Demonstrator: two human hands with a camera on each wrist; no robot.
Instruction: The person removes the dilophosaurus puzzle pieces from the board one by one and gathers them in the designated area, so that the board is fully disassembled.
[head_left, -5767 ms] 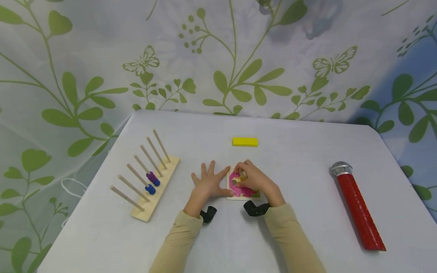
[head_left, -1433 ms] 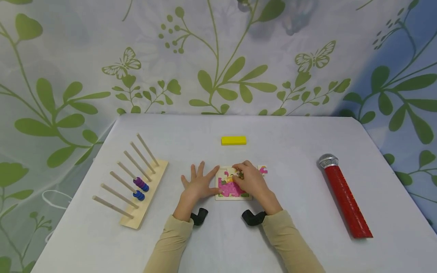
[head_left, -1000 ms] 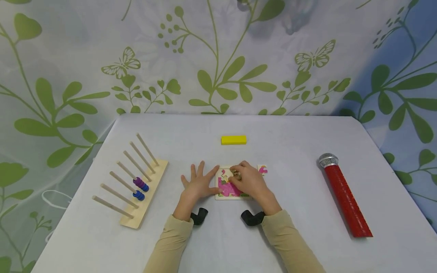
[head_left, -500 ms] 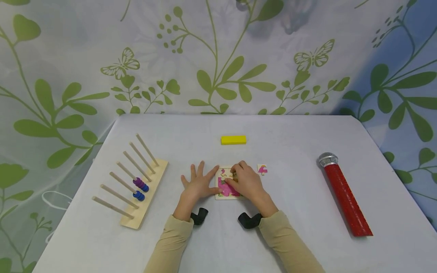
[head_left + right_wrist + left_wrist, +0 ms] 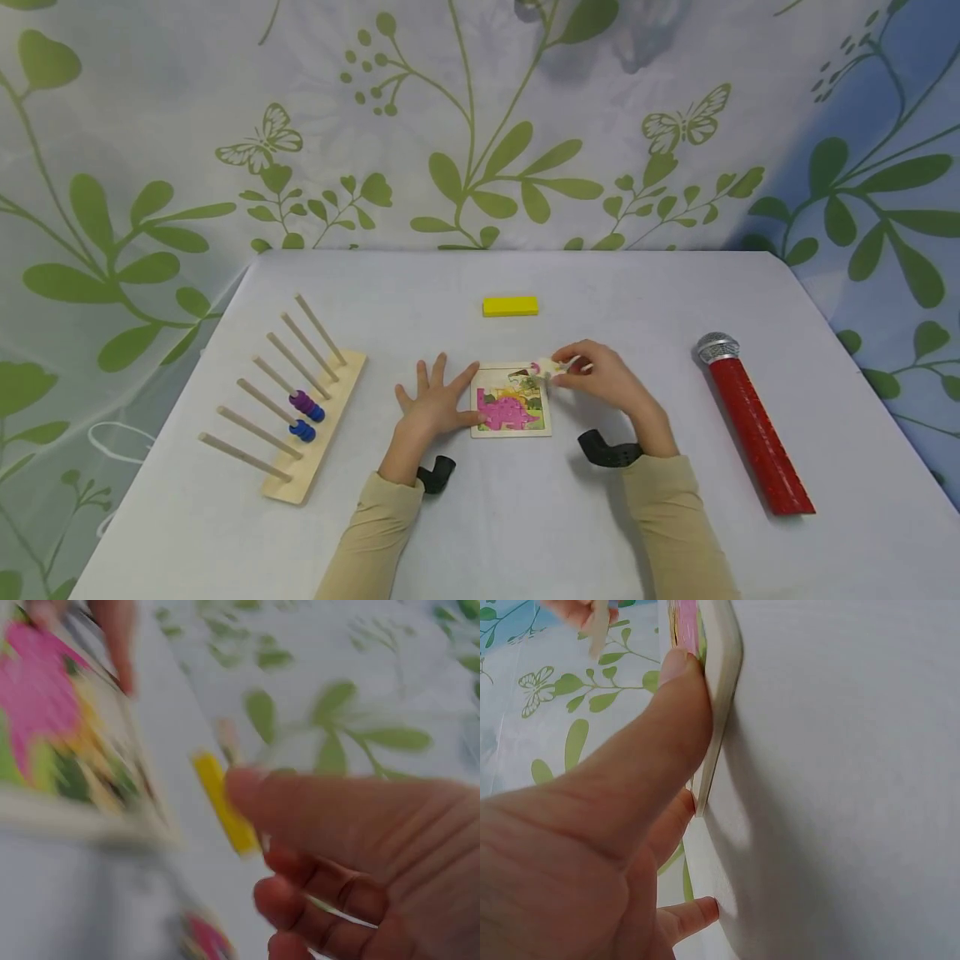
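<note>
Pinches a puzzle piece [image 5: 547, 367] just left of the right hand [image 5: 602, 377], touches the puzzle board [image 5: 512, 433] with spread left hand [image 5: 433, 410], partly hiding the piece's right end.

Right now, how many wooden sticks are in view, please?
7 sticks, in one row on the stand left of the left hand: third from the near end carrying blue beads, fourth purple and blue; five bare, none apparently hidden.

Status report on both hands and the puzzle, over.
Left hand spread, touching puzzle. Right hand pinches piece near puzzle's far right corner. Puzzle's upper left looks unfilled. Yellow block beyond, apparently not in the way.
</note>
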